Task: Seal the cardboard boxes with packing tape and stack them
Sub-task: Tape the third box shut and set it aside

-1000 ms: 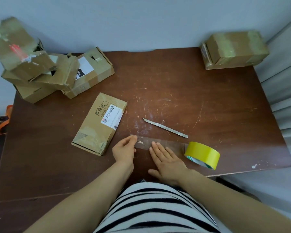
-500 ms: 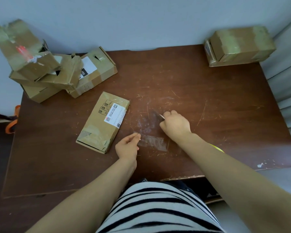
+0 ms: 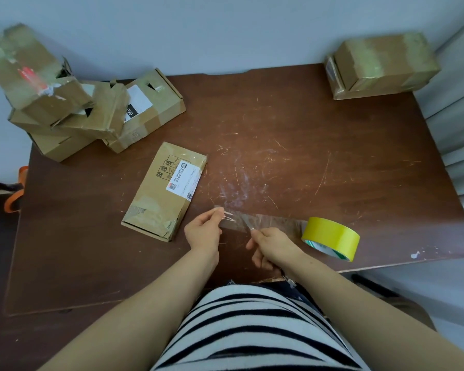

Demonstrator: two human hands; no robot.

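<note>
A flat cardboard box [image 3: 163, 192] with a white label lies left of centre on the brown table [image 3: 332, 156]. A yellow roll of packing tape [image 3: 331, 236] stands near the front edge. A clear strip of tape [image 3: 263, 220] is stretched from the roll towards the left. My left hand [image 3: 202, 231] pinches the strip's free end. My right hand [image 3: 272, 246] grips a thin metal blade [image 3: 251, 229], whose tip touches the strip's near edge, between my left hand and the roll.
A loose pile of several cardboard boxes [image 3: 65, 103] sits at the back left corner. One taped box [image 3: 381, 65] stands at the back right corner. An orange-handled object [image 3: 15, 194] hangs beyond the table's left edge.
My right hand lifted off the tape, reached to the blade on the table, took it and brought it back to the strip. My left hand kept hold of the tape end.
</note>
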